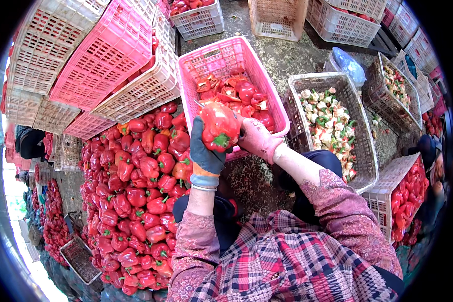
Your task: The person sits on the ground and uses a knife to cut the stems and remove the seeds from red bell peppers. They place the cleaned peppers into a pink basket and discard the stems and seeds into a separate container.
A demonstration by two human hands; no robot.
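My left hand (207, 145), in a dark glove with an orange and blue cuff, holds a red bell pepper (221, 122) with its green stem toward me. My right hand (258, 137), in a pink glove, is curled against the pepper's right side. A thin metal tip, apparently of a knife (199, 102), sticks out past the pepper's far left side; a dark bit at my right fingers may be its handle, the rest being hidden. Beneath and beyond the hands stands a pink plastic crate (283, 109) with cut red pepper pieces (245, 92) in it.
A large heap of whole red peppers (136, 204) lies at my left, below stacked crates (102, 53). To the right, a dirty white crate (368, 151) holds pepper cores (326, 117). Beside it are a blue plastic bag (349, 66) and a tipped crate of peppers (377, 204).
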